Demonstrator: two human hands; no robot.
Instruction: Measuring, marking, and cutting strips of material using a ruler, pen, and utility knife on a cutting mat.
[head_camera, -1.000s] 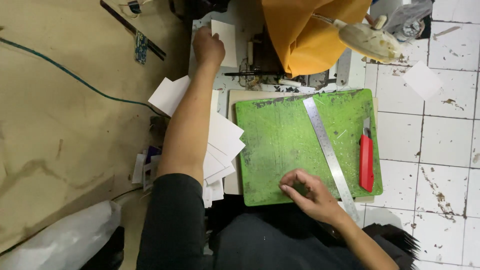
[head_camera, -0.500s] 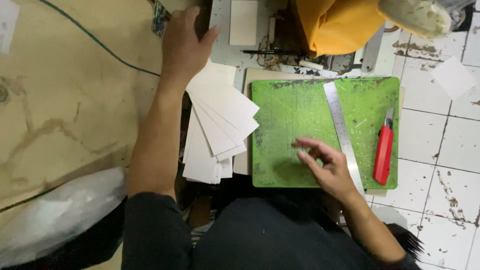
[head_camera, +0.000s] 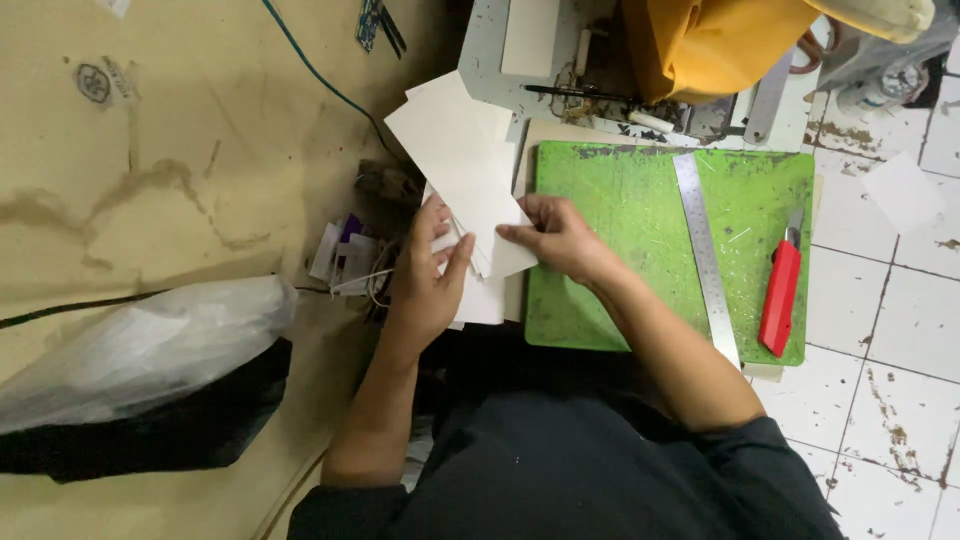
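Note:
A fanned stack of white paper sheets (head_camera: 455, 160) lies on the floor just left of a green cutting mat (head_camera: 640, 230). My left hand (head_camera: 430, 275) rests flat on the near end of the stack, fingers spread over the sheets. My right hand (head_camera: 555, 235) pinches the right edge of the top sheets, over the mat's left edge. A steel ruler (head_camera: 705, 255) lies lengthwise on the mat. A red utility knife (head_camera: 782, 290) sits on the mat's right side, apart from both hands.
Brown cardboard (head_camera: 150, 170) covers the floor at left, with a blue cable (head_camera: 320, 75) across it. A clear plastic bag over dark cloth (head_camera: 150, 350) lies near left. Yellow fabric (head_camera: 700, 45) and a grey tray with a pen are beyond the mat. White tiles (head_camera: 890, 320) at right.
My left hand has drawn back from the far tray to the near end of the paper stack. My right hand has left the mat's middle and taken hold of the sheets' right edge.

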